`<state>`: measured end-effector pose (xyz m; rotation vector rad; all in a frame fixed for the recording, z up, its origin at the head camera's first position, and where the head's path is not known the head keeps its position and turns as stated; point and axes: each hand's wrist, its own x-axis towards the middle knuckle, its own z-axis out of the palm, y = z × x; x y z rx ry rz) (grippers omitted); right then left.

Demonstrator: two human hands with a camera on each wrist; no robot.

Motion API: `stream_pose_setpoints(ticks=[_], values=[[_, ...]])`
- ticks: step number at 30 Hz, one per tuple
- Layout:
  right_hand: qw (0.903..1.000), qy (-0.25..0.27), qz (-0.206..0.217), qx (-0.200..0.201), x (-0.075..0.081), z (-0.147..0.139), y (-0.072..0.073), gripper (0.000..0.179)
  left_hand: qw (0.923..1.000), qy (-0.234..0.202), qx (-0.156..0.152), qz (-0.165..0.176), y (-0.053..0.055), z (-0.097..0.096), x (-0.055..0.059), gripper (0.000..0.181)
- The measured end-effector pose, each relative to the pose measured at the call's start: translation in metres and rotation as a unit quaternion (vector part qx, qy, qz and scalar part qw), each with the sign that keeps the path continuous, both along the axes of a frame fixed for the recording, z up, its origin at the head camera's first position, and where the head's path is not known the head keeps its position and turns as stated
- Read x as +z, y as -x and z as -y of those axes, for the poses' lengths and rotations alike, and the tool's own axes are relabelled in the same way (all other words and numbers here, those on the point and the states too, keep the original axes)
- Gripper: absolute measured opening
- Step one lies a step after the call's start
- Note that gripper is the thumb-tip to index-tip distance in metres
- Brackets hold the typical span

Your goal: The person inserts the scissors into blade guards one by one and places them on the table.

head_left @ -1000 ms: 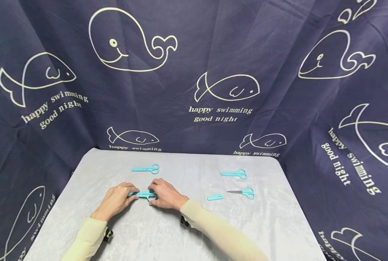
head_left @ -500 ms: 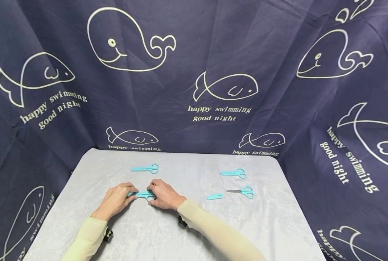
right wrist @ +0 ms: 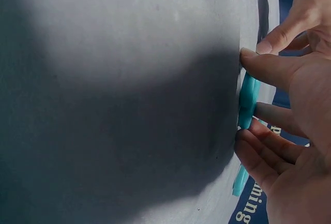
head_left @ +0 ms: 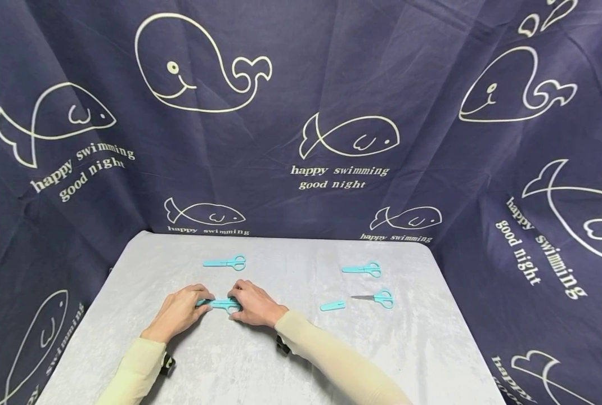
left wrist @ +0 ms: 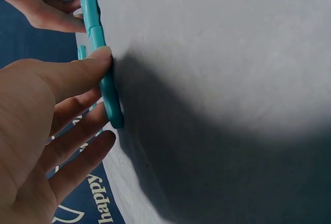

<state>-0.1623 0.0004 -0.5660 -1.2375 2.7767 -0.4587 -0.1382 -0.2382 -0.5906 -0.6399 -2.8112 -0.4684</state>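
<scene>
Between my two hands, a pair of light blue scissors (head_left: 222, 304) lies at the table's left-middle, its blades covered by a matching sheath (left wrist: 108, 94). My left hand (head_left: 179, 309) pinches the sheath end, thumb on the near side and fingers on the far side. The scissors' handles (right wrist: 249, 92) are gripped by my right hand (head_left: 254, 304), whose fingers hide part of the loops. In the left wrist view the scissors and sheath line up end to end, with the handles toward the right hand.
Behind my hands lies another pair of sheathed scissors (head_left: 225, 262). To the right are a third sheathed pair (head_left: 363, 269), a bare-bladed pair (head_left: 384, 298) and a loose sheath (head_left: 333, 305). A dark blue printed curtain (head_left: 281, 73) surrounds the grey-white table (head_left: 260, 371).
</scene>
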Motion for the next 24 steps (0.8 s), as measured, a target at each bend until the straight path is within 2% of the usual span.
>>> stream_pose_setpoints(ticks=[9,18,24], values=[[0.9999,-0.005,0.013,-0.003,0.002,-0.002,-0.002,0.05,0.9997,-0.003,0.002,0.025,-0.001,0.002,0.003,0.017],[0.9999,0.002,0.009,-0.014,0.003,-0.01,-0.005,0.053,0.9997,-0.019,0.017,0.003,-0.003,0.001,0.004,0.02],[0.9993,0.03,0.003,-0.021,0.004,-0.026,-0.01,0.052,0.9994,-0.028,0.02,0.005,-0.005,0.0,0.005,0.02]])
